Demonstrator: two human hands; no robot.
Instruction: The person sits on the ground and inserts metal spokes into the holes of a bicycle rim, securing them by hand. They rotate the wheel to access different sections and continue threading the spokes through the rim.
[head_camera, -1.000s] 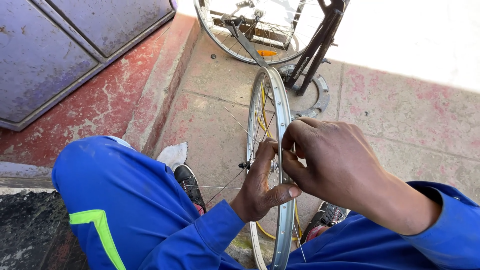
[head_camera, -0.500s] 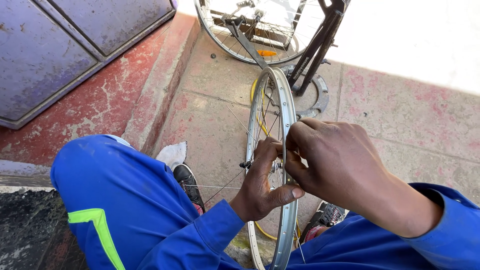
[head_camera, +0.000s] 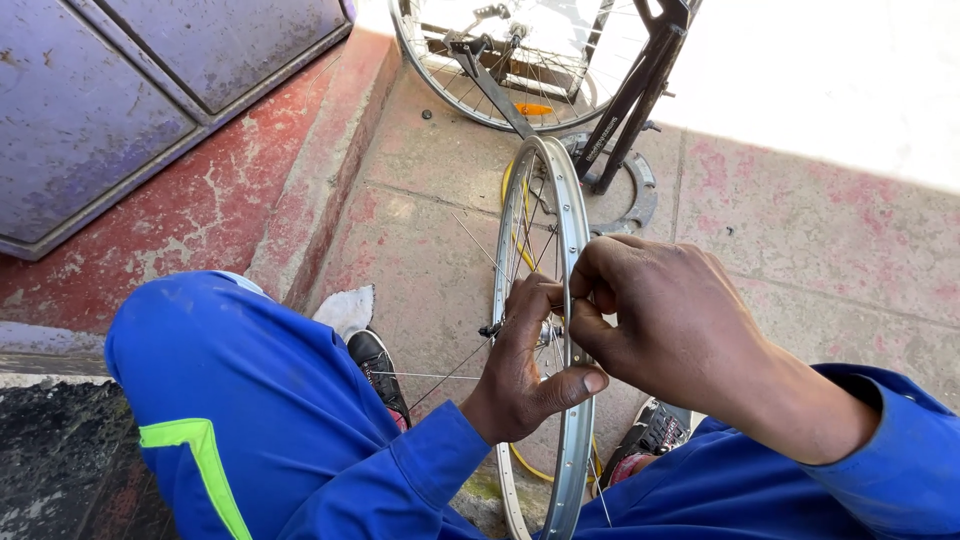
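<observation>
A bare silver bicycle rim with thin spokes stands upright between my knees. My left hand reaches through the spokes and grips the rim, thumb hooked over its near edge. My right hand is over the rim from the right, fingers pinched together at the rim's edge on a spoke end or nipple; the piece itself is hidden. A yellow band shows inside the wheel. My sleeves and trouser leg are blue.
A second bicycle wheel and a black stand sit ahead on the paved ground, with a metal ring beneath. A purple metal door lies at upper left beyond a red step. My shoes rest below the rim.
The rim has shifted slightly. My right fingers have closed tighter at the rim's edge, and my left hand has moved up a little on the rim.
</observation>
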